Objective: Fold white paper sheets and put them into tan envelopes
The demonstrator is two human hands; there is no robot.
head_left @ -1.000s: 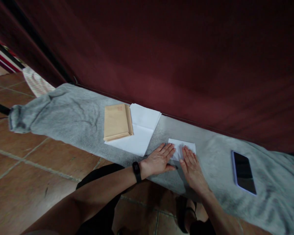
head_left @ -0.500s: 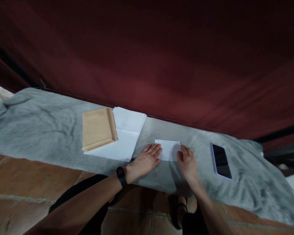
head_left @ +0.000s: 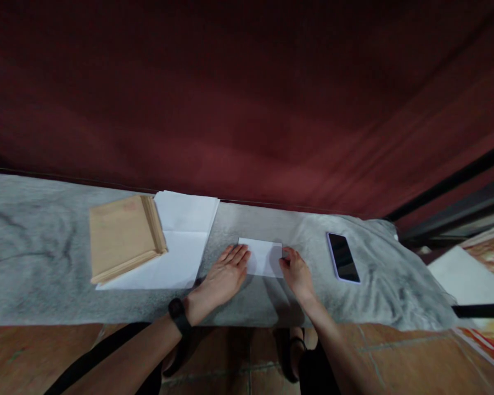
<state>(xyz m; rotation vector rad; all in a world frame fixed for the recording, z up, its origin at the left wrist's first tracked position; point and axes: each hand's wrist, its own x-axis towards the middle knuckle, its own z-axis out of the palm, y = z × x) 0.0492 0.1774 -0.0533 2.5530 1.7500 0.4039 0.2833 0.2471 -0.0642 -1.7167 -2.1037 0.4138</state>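
A small folded sheet of white paper [head_left: 265, 258] lies on the grey cloth in front of me. My left hand [head_left: 228, 272] rests flat across its left end, fingers stretched out and holding nothing. At the right edge, my right hand [head_left: 296, 271] has its thumb and index finger brought together on the paper, the other fingers curled. To the left lies a stack of larger white sheets [head_left: 185, 255] with a crease across the top one. A pile of brown envelopes [head_left: 121, 233] covers part of those sheets.
A phone in a lilac case [head_left: 343, 258] lies to the right on the grey cloth [head_left: 267, 219], which covers a long bench-like surface. Behind hangs a dark red curtain [head_left: 247, 120]. Below is a tiled floor [head_left: 214, 362]; printed items [head_left: 489, 340] show at the far right.
My view has turned to the right, so everything sits further left in the picture. The right fingers have drawn in on the paper's edge; the left hand stays flat.
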